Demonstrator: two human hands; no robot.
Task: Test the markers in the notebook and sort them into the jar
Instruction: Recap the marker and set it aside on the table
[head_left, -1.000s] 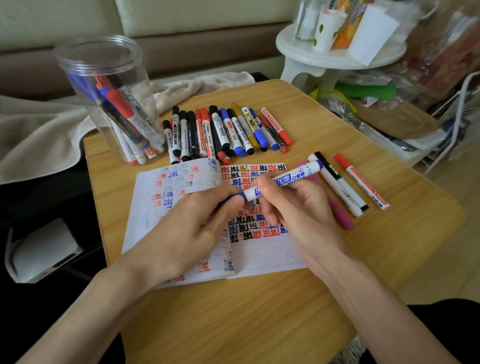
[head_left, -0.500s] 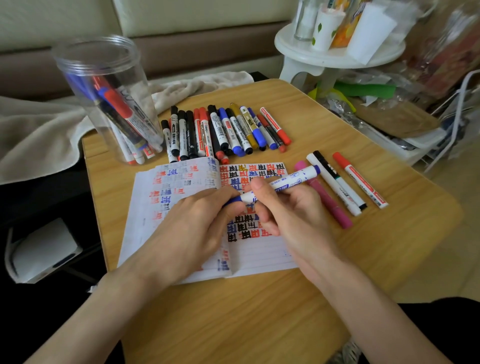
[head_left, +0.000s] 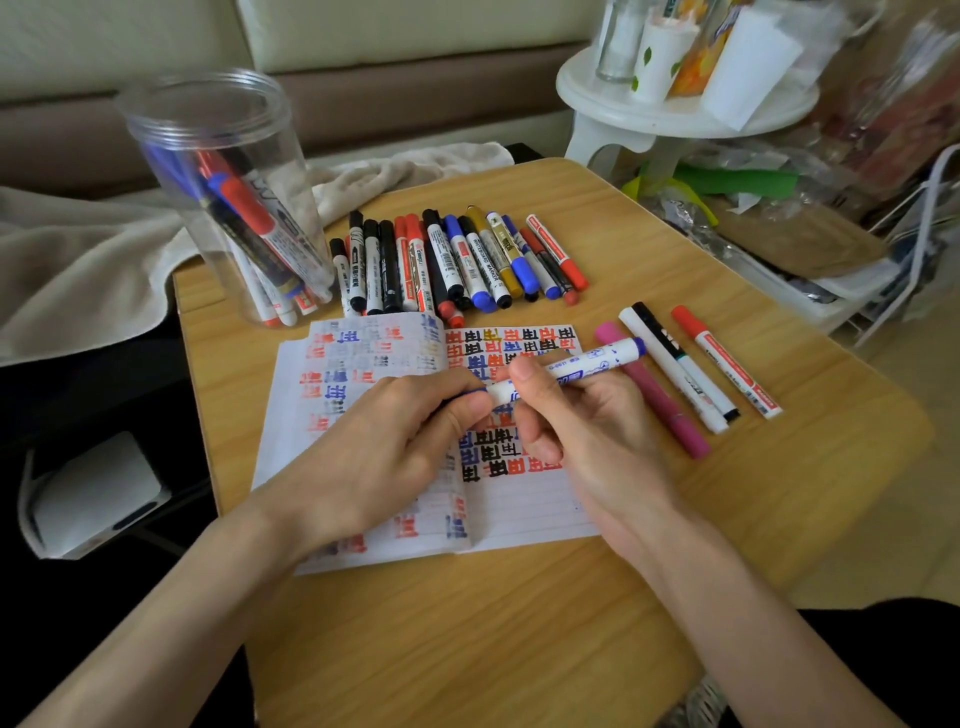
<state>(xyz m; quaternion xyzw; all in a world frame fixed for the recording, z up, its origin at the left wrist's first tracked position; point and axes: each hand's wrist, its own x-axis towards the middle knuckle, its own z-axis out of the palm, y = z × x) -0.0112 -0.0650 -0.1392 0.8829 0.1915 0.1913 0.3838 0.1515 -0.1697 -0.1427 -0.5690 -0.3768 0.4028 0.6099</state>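
Note:
A white marker with blue ends (head_left: 571, 366) lies across both hands above the open notebook (head_left: 524, 509). My right hand (head_left: 576, 426) grips its white barrel. My left hand (head_left: 395, 441) pinches the blue cap end, which is mostly hidden by the fingers. The notebook pages carry rows of red, blue and black test marks. A clear plastic jar (head_left: 223, 192) stands at the table's back left with several markers inside. A row of several markers (head_left: 457, 260) lies behind the notebook.
A pink marker (head_left: 660, 400), a white and a black one (head_left: 675, 364) and a red-capped one (head_left: 727, 364) lie right of the notebook. The wooden table (head_left: 519, 623) ends near the right. A white stool (head_left: 675, 119) with cups stands behind, clutter beside it. A beige towel (head_left: 78, 260) lies left.
Both hands and the marker have stayed over the notebook, shifting only slightly. The view has drifted a little.

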